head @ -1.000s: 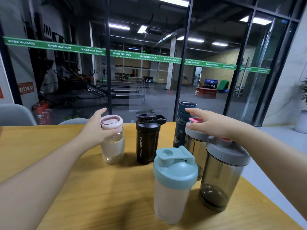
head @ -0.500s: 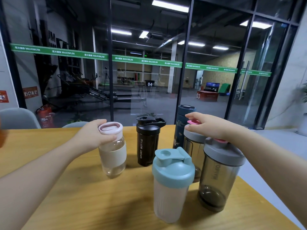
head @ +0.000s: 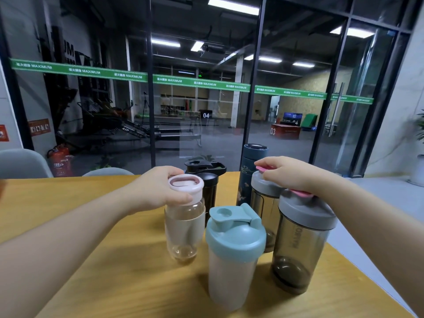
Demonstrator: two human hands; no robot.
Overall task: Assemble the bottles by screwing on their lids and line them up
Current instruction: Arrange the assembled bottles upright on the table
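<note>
My left hand (head: 158, 191) grips the pink lid of a small clear bottle (head: 184, 228), which stands left of centre on the wooden table (head: 91, 260). My right hand (head: 289, 172) lies curled over the grey lid of a smoky shaker (head: 263, 203), touching its pink flap. A second smoky shaker with a grey lid (head: 302, 244) stands in front of it on the right. A frosted shaker with a teal lid (head: 232, 260) is nearest me. Behind are a black shaker (head: 210, 187) and a dark blue flask (head: 251, 171).
The table's right edge runs diagonally just beyond the smoky shakers, with grey floor below. Grey chair backs (head: 23, 164) stand behind the far edge at left. A glass wall lies beyond the table.
My left hand has carried the pink-lidded bottle toward me and rightward, closer to the teal-lidded shaker. My right hand stays on the rear grey lid.
</note>
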